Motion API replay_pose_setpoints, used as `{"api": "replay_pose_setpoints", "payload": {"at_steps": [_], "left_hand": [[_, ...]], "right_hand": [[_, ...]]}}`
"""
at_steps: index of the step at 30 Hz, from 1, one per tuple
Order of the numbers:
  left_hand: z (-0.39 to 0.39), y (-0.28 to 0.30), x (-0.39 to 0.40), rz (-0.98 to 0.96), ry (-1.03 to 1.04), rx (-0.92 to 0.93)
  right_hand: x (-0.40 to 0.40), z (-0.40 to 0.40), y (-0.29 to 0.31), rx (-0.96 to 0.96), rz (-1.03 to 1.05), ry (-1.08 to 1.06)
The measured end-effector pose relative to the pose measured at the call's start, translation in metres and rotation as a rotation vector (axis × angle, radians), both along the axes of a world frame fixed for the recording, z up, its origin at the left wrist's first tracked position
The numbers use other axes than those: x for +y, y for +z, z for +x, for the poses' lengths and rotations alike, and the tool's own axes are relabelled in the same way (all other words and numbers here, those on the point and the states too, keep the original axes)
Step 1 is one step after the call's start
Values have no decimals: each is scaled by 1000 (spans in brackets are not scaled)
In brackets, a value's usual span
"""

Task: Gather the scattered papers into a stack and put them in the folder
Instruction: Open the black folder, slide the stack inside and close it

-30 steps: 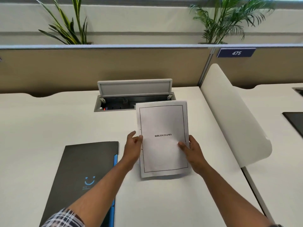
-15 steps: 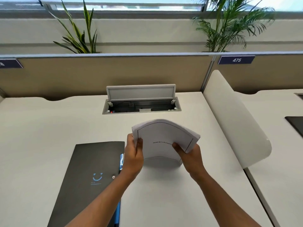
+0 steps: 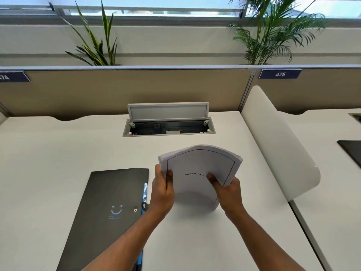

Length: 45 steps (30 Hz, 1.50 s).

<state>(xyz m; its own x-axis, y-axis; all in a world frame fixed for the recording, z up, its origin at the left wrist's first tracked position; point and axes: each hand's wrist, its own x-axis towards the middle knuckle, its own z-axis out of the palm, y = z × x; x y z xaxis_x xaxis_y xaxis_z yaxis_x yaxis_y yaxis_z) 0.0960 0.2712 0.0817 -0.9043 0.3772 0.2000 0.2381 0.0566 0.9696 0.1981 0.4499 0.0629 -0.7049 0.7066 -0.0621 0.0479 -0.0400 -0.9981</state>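
A stack of white papers [image 3: 199, 165] with "BIBLIOGRAPHY" on the top sheet stands on its lower edge on the white desk [image 3: 58, 153], its top bowed away from me. My left hand [image 3: 163, 190] grips the stack's left edge, thumb on the front. My right hand [image 3: 227, 190] grips the right edge, thumb across the printed word. A closed dark grey folder [image 3: 109, 208] with a blue smiley and a snap button lies flat to the left of my left hand, apart from the papers.
An open cable box [image 3: 169, 126] with a raised grey lid is sunk in the desk behind the papers. A white curved divider [image 3: 277, 141] bounds the desk on the right. A tan partition [image 3: 117, 90] with plants stands behind.
The stack went from lying flat in both hands to standing on its lower edge, top bowed. Both hands slid in along its side edges. The view tilted up.
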Motion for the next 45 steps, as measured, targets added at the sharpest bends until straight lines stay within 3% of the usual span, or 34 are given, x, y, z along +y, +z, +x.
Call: {"api": "replay_pose_setpoints", "payload": {"at_steps": [7,13,20,29,32,34,36,38,40,42,45], "left_hand": [[8,-6,-3,-4,-100,1],[2,4,-2,80,-27,-1],[-2,9,-1,91,8,22],[-1,-21,-9,-86,27,-36],[-4,-21,-9,-128,79,-82],[-7,-25,-10,-106,230,-156],[-9,-26,-8,-97,302,-316],[-10,-20,0,-52,201,-490],[-15,-15,10,146,73,-595],[-22,-13,16,289,38,-579],[-32,-5,13,276,80,-500]], "right_hand": [[4,14,-15,-62,-3,19],[7,15,-1,101,-26,22],[1,2,13,121,7,-35],[-3,-1,-11,-125,11,35],[0,-7,-7,-45,-143,-35],[-2,-12,-3,70,-342,-95],[-7,-19,1,213,-606,-106],[-14,-26,3,284,-803,-106],[-22,-31,5,274,-882,-100],[-26,-33,5,246,-900,-81],[-13,-30,6,195,-852,-71]]}}
